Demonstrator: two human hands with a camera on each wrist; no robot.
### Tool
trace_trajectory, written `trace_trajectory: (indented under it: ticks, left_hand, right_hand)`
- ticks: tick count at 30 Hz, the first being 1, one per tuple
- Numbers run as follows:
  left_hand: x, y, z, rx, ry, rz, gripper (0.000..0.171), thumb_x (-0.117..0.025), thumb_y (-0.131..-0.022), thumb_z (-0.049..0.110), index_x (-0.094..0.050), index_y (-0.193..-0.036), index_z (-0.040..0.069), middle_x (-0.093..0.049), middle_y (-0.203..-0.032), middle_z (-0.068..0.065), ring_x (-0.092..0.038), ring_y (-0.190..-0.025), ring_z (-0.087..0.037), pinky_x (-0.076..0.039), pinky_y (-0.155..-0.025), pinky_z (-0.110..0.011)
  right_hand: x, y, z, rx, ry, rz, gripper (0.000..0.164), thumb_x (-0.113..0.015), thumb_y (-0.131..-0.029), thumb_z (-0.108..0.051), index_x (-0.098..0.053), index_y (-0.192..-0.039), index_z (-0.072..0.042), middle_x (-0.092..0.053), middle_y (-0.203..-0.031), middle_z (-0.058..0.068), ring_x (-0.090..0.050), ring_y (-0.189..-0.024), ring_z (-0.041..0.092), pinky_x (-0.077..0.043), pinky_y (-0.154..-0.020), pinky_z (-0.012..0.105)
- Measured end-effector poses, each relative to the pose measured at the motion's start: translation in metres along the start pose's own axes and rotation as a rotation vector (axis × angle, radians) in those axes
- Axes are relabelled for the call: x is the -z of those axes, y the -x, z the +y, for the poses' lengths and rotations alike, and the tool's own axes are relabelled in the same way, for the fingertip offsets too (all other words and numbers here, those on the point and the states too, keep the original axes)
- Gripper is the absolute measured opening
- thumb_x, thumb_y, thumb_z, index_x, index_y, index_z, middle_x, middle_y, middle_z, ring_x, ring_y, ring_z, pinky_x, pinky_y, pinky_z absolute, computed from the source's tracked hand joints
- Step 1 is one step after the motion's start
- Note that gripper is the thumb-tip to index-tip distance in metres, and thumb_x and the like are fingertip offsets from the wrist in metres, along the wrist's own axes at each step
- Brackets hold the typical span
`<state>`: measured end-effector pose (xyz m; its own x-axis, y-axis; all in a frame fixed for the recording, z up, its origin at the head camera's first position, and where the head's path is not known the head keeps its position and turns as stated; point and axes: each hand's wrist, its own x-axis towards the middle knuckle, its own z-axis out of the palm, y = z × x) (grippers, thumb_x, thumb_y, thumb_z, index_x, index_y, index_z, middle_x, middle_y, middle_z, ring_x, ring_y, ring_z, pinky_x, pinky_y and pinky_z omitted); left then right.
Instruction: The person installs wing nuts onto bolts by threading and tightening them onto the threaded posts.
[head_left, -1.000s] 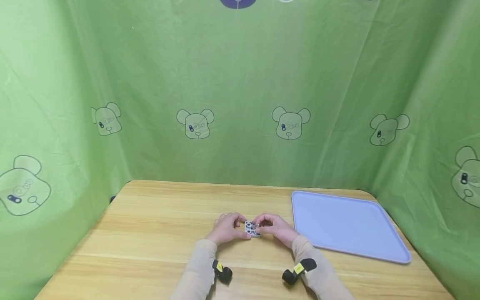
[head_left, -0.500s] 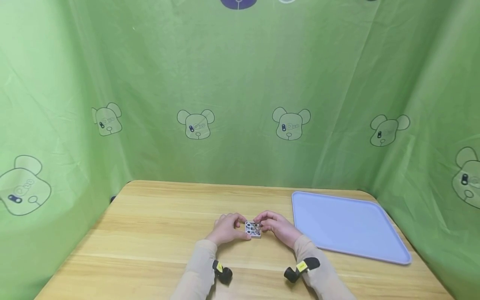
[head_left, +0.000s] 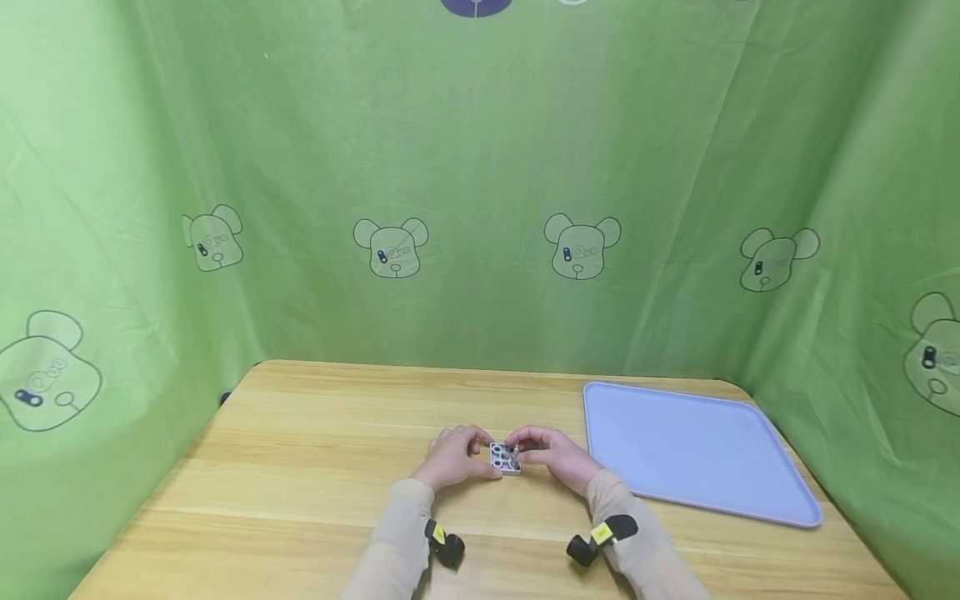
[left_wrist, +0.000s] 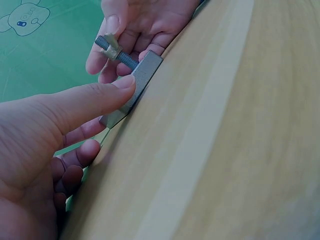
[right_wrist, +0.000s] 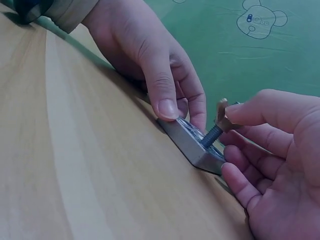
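A small square metal block (head_left: pixel 507 472) with several round holes lies on the table. From it rises a threaded bolt (right_wrist: pixel 212 137), tilted in the wrist views, with a brass-coloured wing nut (left_wrist: pixel 111 48) near its upper end. My left hand (head_left: pixel 452 460) grips the block's left side between thumb and fingers. On the other side, my right hand (head_left: pixel 558 457) pinches the wing nut, its thumb against one wing in the right wrist view. The right index fingertip is partly hidden behind the nut. The block's underside is out of sight.
A pale blue-violet tray (head_left: pixel 690 450) lies on the right part of the wooden table (head_left: pixel 315 467), close to my right forearm. Green curtains (head_left: pixel 480 325) with bear-head prints stand behind the table and at both sides.
My right hand's fingers drew back slightly from the wing nut, then closed in on it again. The left hand and block stayed in place.
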<state>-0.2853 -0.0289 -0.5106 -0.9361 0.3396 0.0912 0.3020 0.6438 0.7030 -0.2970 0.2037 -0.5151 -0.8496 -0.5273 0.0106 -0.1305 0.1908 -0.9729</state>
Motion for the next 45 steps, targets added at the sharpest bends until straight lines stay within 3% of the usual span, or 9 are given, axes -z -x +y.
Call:
trace_trajectory:
  ticks: [7,14,23,28,36,45]
  left_hand:
    - [-0.0007,-0.001,-0.0012,-0.006,-0.004,0.007,0.051,-0.085,-0.066,0.044,-0.067,-0.109,0.021,-0.058,-0.087,0.003,-0.042,-0.08,-0.013,-0.029,-0.081,-0.034]
    - [0.0001,-0.0002,0.0008,-0.002,-0.014,0.004,0.053,-0.085,-0.066,0.044,-0.067,-0.11,0.021,-0.058,-0.087,0.004,-0.043,-0.081,-0.012,-0.029,-0.082,-0.034]
    - [-0.0004,-0.0005,0.0005,-0.003,-0.009,0.005,0.053,-0.085,-0.066,0.044,-0.067,-0.111,0.021,-0.06,-0.089,0.003,-0.043,-0.082,-0.012,-0.029,-0.082,-0.033]
    - [-0.0013,-0.0011,-0.0015,0.003,-0.009,0.003,0.053,-0.085,-0.066,0.045,-0.067,-0.11,0.023,-0.059,-0.089,0.004,-0.043,-0.082,-0.012,-0.029,-0.083,-0.033]
    - [-0.0014,0.0001,-0.0001,-0.001,-0.006,0.0,0.053,-0.085,-0.066,0.043,-0.067,-0.11,0.022,-0.059,-0.088,0.005,-0.043,-0.082,-0.012,-0.029,-0.082,-0.033]
    - [-0.0005,0.0001,0.0006,-0.004,-0.006,0.007,0.052,-0.085,-0.066,0.043,-0.067,-0.109,0.02,-0.059,-0.088,0.002,-0.043,-0.08,-0.013,-0.029,-0.082,-0.034]
  right_hand:
    - [-0.002,-0.0001,-0.0006,0.032,0.054,-0.002,0.031,-0.065,-0.087,-0.008,-0.062,-0.115,0.004,-0.06,-0.124,0.024,-0.058,-0.107,0.014,-0.041,-0.097,0.03]
    - [-0.0052,-0.0004,-0.0025,0.019,0.079,0.043,0.027,-0.07,-0.085,-0.012,-0.064,-0.106,0.005,-0.062,-0.121,0.02,-0.058,-0.106,0.017,-0.038,-0.099,0.036]
    - [-0.008,-0.0018,-0.0033,0.007,0.132,0.083,0.025,-0.073,-0.083,-0.014,-0.063,-0.1,0.002,-0.064,-0.115,0.016,-0.059,-0.102,0.015,-0.041,-0.095,0.03]
    - [-0.0059,-0.0014,-0.0024,0.023,0.109,0.06,0.03,-0.07,-0.086,-0.014,-0.061,-0.108,0.003,-0.063,-0.117,0.019,-0.058,-0.104,0.015,-0.041,-0.095,0.03]
    - [-0.0018,0.0009,-0.0024,0.003,-0.042,0.059,0.032,-0.054,-0.089,-0.009,-0.055,-0.116,0.009,-0.06,-0.121,0.019,-0.058,-0.103,0.013,-0.046,-0.087,0.029]
    - [-0.0004,-0.0008,-0.0006,0.012,0.014,0.03,0.037,-0.057,-0.083,-0.003,-0.056,-0.119,0.007,-0.06,-0.12,0.022,-0.058,-0.103,0.015,-0.041,-0.096,0.032]
